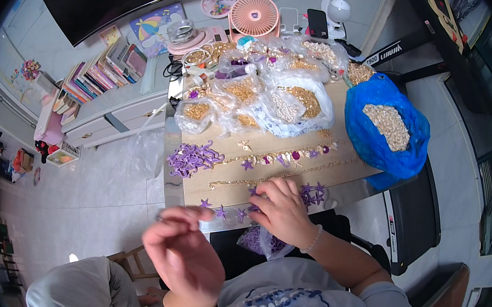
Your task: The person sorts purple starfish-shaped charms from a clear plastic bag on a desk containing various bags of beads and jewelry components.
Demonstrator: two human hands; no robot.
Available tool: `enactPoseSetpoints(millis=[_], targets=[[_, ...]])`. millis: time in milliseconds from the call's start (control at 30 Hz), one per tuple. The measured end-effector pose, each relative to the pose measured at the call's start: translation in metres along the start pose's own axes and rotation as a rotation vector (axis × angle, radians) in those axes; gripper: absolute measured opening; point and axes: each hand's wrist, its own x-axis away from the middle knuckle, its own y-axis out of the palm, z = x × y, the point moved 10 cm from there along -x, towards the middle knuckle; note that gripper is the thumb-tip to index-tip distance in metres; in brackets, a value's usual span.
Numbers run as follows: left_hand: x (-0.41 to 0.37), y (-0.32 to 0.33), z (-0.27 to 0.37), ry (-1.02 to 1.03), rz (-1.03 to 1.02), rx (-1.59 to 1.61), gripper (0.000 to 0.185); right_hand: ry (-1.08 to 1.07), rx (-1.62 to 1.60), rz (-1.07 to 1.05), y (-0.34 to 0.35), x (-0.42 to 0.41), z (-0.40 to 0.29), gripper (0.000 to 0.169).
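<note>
My left hand (184, 250) is raised in front of the table's near edge, fingers curled; whether it holds anything cannot be made out. My right hand (278, 206) rests at the near edge, its fingertips at purple starfish charms, one of them (253, 191) by the index finger. More purple starfish (220, 212) lie to the left, and a cluster (313, 193) lies to the right. Beyond the hands lie a gold chain (240, 182) and a chain with shell, starfish and seahorse charms (282, 157). A pile of purple seahorse charms (192, 159) is at the left.
Open plastic bags of gold pieces (239, 90) and pale beads (286, 106) crowd the table's back. A blue bag of shells (387, 127) sits at the right edge. A pink fan (254, 15) stands behind. Another person (77, 301) sits at lower left. A treadmill (415, 221) is at right.
</note>
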Motion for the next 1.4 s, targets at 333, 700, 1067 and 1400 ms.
enactPoseSetpoints(millis=[333, 700, 1067, 1400], targets=[[0.098, 0.066, -0.089, -0.418, -1.002, -0.534, 0.019, 0.042, -0.146, -0.037, -0.051, 0.037, 0.014, 0.015], [0.187, 0.036, -0.136, -0.236, -1.599, -1.237, 0.016, -0.251, 0.02, -0.414, 0.031, 0.129, -0.011, 0.011], [0.214, -0.011, -0.139, -0.341, -1.688, -1.427, 0.049, 0.191, -0.216, -0.273, 0.023, 0.097, 0.0, 0.035], [0.214, -0.005, -0.146, -0.532, -1.525, -1.343, 0.042, 0.304, -0.428, -0.369, 0.047, 0.111, 0.004, 0.032]])
